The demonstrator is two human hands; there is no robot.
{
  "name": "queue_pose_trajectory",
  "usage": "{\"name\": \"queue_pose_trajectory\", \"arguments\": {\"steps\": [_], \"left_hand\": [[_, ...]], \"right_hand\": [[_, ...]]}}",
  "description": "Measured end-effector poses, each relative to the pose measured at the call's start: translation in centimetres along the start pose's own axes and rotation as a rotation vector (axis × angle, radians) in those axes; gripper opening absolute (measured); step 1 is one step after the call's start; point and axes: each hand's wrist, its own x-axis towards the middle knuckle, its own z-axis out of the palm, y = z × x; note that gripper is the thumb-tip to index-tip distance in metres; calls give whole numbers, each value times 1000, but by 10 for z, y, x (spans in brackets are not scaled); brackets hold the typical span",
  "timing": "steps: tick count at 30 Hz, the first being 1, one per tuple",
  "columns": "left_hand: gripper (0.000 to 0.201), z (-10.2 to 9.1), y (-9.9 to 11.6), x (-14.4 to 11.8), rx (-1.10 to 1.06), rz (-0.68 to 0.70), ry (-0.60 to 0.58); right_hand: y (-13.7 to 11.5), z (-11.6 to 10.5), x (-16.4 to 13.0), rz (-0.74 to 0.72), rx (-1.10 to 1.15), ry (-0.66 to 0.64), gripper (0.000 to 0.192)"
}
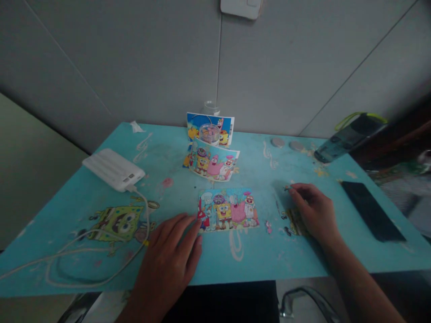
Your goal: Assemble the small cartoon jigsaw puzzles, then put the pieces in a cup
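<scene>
A cartoon jigsaw puzzle (240, 213) lies flat on the blue table, its pieces joined into a rectangle. My left hand (171, 251) rests palm down, fingers stretched, with fingertips at the puzzle's lower left edge. To the right of the puzzle, my right hand (313, 213) pinches a small puzzle piece (287, 187) between thumb and forefinger, just above the table. One loose pink piece (268, 226) lies by the puzzle's lower right corner. Behind the puzzle stands a curved picture card (215, 163) with the same cartoon scene, leaning near a clear jar (209, 133).
A white power bank (112, 168) with a looping cable (97, 282) occupies the left. A dark phone (372, 211) lies at the right. Behind it, a tilted bottle (346, 139) and two round lids (278, 142) sit near the wall. A blue card (227, 123) stands at the back.
</scene>
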Motion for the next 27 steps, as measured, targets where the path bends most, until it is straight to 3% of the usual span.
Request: {"name": "queue_pose_trajectory", "arguments": {"steps": [5, 8, 11, 15, 19, 27], "left_hand": [[35, 2, -2, -4, -68, -10, 3], [35, 4, -2, -7, -69, -27, 16], [34, 6, -2, -8, -59, -31, -8], [32, 6, 0, -7, -61, -35, -23], [28, 4, 2, -5, -59, -32, -2], [29, 3, 4, -4, -56, -24, -11]], "right_hand": [[8, -7, 0, 72, 96, 63, 30], [4, -12, -4, 121, 150, -9, 27], [-20, -9, -16, 134, 203, -123, 26], [-70, 11, -36, 28, 128, -354, 21], [-106, 37, -47, -30, 137, -417, 15], [-112, 66, -50, -31, 206, -521, 14]]}}
